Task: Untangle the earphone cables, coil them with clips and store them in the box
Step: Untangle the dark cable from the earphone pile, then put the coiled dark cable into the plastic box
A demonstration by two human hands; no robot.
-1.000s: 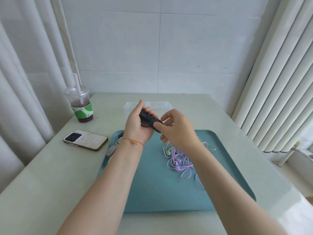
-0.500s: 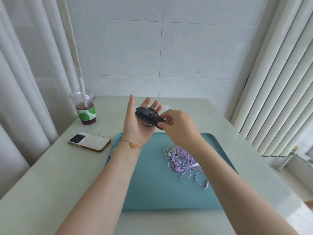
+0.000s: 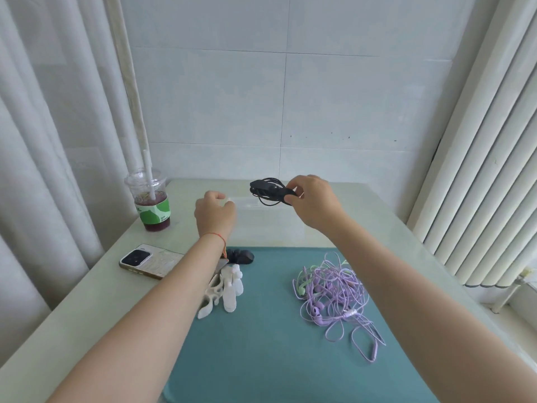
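Clear box [image 3: 270,219] sits mid-frame on the surface [image 3: 87,301] behind the teal tray [image 3: 261,359], contents not discernible; the tray carries the tangled purple earphones [image 3: 334,298] at right, white clips [image 3: 226,289] and a black clip [image 3: 239,256] at left. Versus half a second ago, the left hand [image 3: 215,212] has dropped away from the black coiled earphone [image 3: 271,191] and now touches the box's near-left rim, fingers curled, grip unclear. Right hand [image 3: 315,202] pinches the clipped coil above the box; cup [image 3: 151,203] and phone [image 3: 151,260] at left.
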